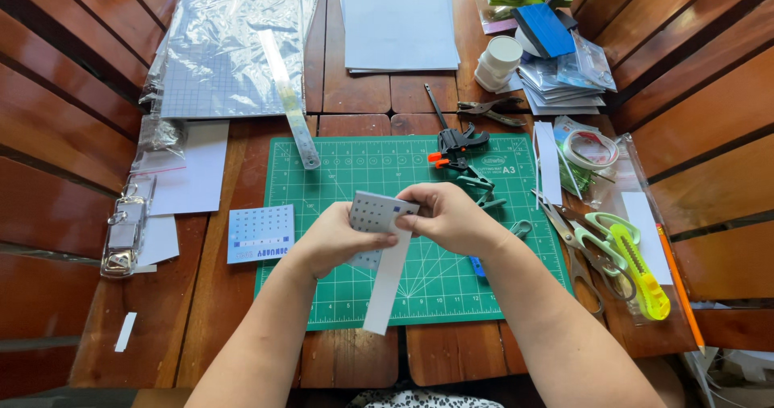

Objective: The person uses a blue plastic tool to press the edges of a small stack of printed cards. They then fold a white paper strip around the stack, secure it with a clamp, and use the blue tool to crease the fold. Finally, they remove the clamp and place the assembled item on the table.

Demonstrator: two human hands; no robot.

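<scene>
My left hand [339, 239] and my right hand [447, 214] meet above the green cutting mat [322, 174]. Between them they hold a small grey card with rows of dots [372, 214]. A long white paper strip [385, 287] hangs down from the card toward the mat's near edge. My left thumb and fingers pinch the card's lower left side. My right fingertips grip its upper right corner, where a small blue mark shows. A second dotted card [260, 233], pale blue, lies flat just left of the mat.
A clear ruler [292, 102] lies across a plastic-wrapped grid sheet [234, 49]. A black and orange clamp [454, 146], pliers [492, 110], scissors [584, 247], a yellow-green utility knife [641, 275], tape [588, 146], a pencil [681, 295] and white sheets [399, 21] surround the mat.
</scene>
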